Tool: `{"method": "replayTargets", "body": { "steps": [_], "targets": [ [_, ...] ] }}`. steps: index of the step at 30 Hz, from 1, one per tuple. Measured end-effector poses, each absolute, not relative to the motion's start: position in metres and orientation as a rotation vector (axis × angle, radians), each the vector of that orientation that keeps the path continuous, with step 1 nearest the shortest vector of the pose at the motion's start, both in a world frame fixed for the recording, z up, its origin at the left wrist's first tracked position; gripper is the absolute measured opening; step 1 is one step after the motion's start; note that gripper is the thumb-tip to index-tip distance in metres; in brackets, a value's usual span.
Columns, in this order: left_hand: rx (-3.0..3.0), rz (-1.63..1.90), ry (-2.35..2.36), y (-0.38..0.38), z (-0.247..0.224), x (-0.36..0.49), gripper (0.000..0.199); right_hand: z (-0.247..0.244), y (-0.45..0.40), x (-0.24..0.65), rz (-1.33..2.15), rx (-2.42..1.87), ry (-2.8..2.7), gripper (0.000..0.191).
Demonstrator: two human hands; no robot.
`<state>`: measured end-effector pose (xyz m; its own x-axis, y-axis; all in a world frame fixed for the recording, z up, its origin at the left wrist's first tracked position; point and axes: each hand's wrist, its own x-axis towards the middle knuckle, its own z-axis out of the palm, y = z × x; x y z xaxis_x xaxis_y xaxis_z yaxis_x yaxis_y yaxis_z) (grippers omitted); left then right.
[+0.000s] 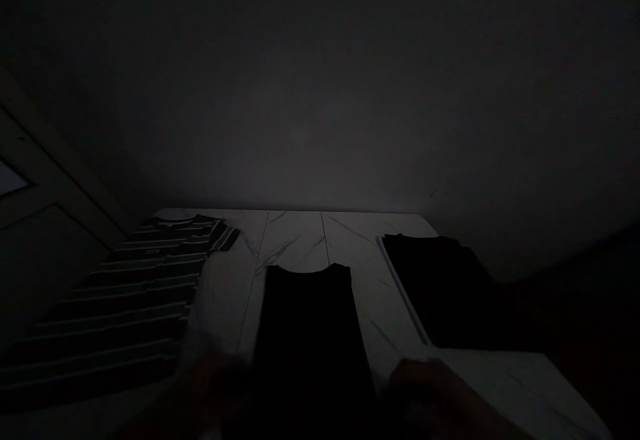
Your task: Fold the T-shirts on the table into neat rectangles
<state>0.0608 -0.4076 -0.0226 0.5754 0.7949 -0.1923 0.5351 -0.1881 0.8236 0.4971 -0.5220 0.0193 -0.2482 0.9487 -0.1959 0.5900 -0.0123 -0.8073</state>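
Note:
A black garment (310, 333) lies in the middle of the marble-patterned table (295, 237), its neckline toward the wall and its sides narrow and straight. My left hand (215, 377) is at its lower left edge, dark and blurred. At the lower right edge is my right hand (420, 383), its fingers bent at the cloth. The dim light hides the fingertips of both hands, and what they grip is hard to make out.
A striped short-sleeved shirt (135, 293) is spread out on the left side of the table. On the right lies a stack of folded black clothing (445, 293) with a pale edge. Behind the table rises a wall (300, 107); a door (45, 187) stands at the left.

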Motion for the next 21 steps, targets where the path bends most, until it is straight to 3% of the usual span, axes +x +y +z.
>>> {"method": "replayTargets", "body": {
  "steps": [3,8,13,21],
  "targets": [
    [1.453,0.464,1.098,-0.341,-0.007,0.100,0.048,0.019,-0.425,0.501,1.182,-1.420,-1.771,0.031],
    [1.043,0.548,1.113,-0.257,-0.027,0.143,0.049,-0.040,-0.311,0.496,1.137,-1.588,-1.574,0.031],
    [1.086,0.605,1.213,-0.241,-0.057,0.141,0.050,-0.080,-0.296,0.498,0.924,-1.710,-1.534,0.031],
    [1.196,0.751,1.247,-0.245,-0.055,0.153,0.054,-0.095,-0.293,0.492,0.795,-1.729,-1.415,0.025]
  ]
}}
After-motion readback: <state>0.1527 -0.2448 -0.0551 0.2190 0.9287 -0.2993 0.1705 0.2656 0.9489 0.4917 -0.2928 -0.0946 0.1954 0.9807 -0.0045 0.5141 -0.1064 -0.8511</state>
